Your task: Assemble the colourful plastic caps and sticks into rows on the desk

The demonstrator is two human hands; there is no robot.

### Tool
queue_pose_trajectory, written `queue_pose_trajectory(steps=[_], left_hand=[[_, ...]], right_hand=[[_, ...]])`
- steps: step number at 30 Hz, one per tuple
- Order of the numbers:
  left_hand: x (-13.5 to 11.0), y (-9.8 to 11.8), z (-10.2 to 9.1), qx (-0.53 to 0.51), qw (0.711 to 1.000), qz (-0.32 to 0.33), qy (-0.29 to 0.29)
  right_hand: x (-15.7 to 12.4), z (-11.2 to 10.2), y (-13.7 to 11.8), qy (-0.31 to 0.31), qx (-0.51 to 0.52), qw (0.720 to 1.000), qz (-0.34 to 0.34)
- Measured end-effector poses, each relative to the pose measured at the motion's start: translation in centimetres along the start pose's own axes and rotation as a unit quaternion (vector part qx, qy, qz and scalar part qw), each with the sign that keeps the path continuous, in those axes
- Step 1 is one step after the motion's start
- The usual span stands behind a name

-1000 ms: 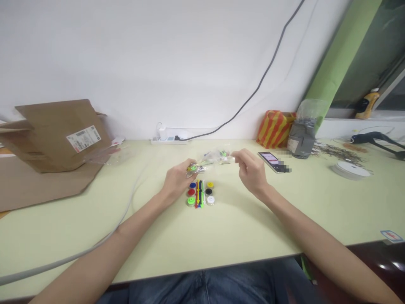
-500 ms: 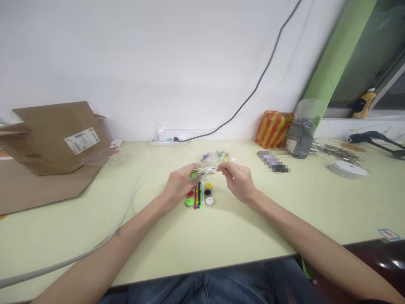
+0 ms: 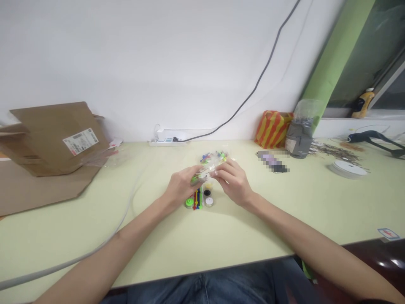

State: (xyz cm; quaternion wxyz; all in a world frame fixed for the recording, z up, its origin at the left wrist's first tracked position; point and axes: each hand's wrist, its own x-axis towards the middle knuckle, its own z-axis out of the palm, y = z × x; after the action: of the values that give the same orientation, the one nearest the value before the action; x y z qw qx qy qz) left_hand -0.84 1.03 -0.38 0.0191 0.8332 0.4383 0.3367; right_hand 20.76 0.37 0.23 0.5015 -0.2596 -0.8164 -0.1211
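My left hand (image 3: 182, 185) is closed around a small clear plastic bag (image 3: 198, 177) with bright green pieces showing in it. My right hand (image 3: 232, 182) has its fingertips pinched together at the bag's right end; whatever lies between them is too small to make out. Below the hands, on the table, lie several thin coloured plastic sticks (image 3: 198, 199) in a row. Small round pots flank them: a green-lidded pot (image 3: 189, 203) on the left, a black-lidded pot (image 3: 207, 193) and a white-lidded pot (image 3: 209, 202) on the right. A yellow lid is partly covered by the plastic.
Behind my hands lies another clear bag of coloured pieces (image 3: 205, 157). A cardboard box (image 3: 57, 139) stands at left, a power strip (image 3: 167, 143) by the wall. At right are a phone (image 3: 274, 162), a striped bag (image 3: 274, 128), a grey bag (image 3: 298, 139) and a white spool (image 3: 348, 168).
My right hand has moved left, closer to my left hand and the bag. My left hand has shifted slightly, and the plastic now covers more of the yellow and red lids.
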Motion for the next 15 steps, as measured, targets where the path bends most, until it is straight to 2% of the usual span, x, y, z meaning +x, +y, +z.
queue_pose_trajectory(steps=[4, 10, 12, 15], left_hand=[[-0.1, -0.2, 0.2, -0.001, 1.000, 0.014, 0.013], [-0.2, 0.4, 0.2, -0.027, 0.998, 0.042, 0.037], [0.0, 0.8, -0.1, -0.046, 0.997, 0.021, 0.056], [0.4, 0.9, -0.8, -0.089, 0.988, -0.050, 0.119]], right_hand=[[-0.3, 0.3, 0.0, -0.009, -0.020, 1.000, 0.003], [0.0, -0.2, -0.3, 0.011, -0.036, 0.999, -0.026], [0.2, -0.5, -0.7, 0.024, -0.021, 0.999, -0.008], [0.4, -1.1, -1.0, 0.055, 0.008, 0.997, 0.061]])
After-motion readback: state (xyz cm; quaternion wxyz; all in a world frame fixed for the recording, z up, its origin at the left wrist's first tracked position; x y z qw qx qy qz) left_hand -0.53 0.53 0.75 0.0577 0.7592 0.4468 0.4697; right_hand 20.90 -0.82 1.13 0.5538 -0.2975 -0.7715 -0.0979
